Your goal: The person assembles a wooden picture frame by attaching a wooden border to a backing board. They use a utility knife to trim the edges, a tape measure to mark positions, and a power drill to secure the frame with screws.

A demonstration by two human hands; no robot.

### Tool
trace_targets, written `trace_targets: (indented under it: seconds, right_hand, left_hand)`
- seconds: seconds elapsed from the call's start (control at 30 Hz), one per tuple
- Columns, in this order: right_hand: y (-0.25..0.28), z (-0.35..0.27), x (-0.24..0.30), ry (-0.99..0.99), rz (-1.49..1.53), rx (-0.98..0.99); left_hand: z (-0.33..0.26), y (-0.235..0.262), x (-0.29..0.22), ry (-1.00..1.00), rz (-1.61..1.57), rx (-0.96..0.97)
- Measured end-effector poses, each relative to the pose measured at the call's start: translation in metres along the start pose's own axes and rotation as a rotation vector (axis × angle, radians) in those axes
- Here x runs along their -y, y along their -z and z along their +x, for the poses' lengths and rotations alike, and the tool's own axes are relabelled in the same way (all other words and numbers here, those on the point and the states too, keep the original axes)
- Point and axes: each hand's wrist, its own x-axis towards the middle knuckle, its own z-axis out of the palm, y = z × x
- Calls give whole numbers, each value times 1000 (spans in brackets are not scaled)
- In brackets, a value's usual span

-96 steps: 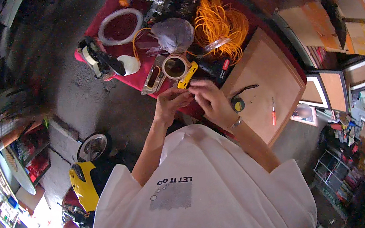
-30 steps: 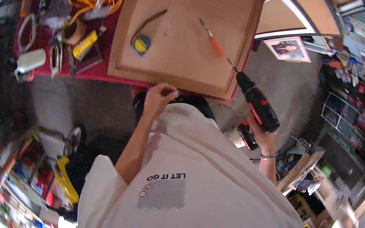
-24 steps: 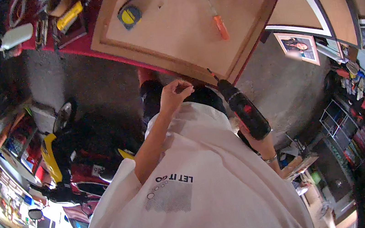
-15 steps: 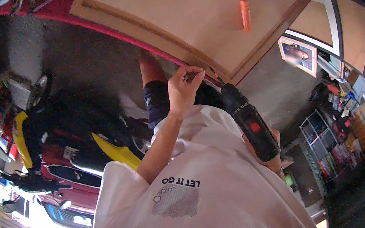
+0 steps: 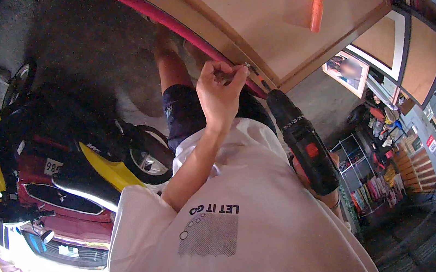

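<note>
Upper centre, left hand [image 5: 221,89] pinches a screw [image 5: 247,66] at the wooden frame's [image 5: 251,54] edge; right hand [image 5: 321,191] grasping the drill [image 5: 301,139] should keep bit square.

Your cordless drill [image 5: 303,144] has a matt black plastic body with a glossy red switch, and its bit looks like dull metal. The board [image 5: 279,12] at the table's near edge is smooth, matt pale wood with a slightly darker wooden frame. The table edge [image 5: 170,24] below it is covered in matt red. The screwdriver [image 5: 316,4] on the board has a satin orange plastic handle and metal shaft. Your shirt [image 5: 252,230] is soft white cloth.
</note>
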Motion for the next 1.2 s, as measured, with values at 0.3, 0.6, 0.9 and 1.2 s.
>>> trace_targets:
  seconds: [0.3, 0.6, 0.9, 1.2]
  right_hand:
    - [2, 5, 16, -94, -20, 18]
    - [2, 9, 25, 63, -279, -7]
    - [14, 19, 54, -11, -289, 17]
    - [27, 37, 75, -56, -344, 140]
  left_hand:
    - [5, 1, 1, 38, -9, 23]
    - [6, 3, -4, 48, 63, 51]
    - [7, 4, 1, 73, 34, 64]
    - [8, 4, -2, 22, 110, 33]
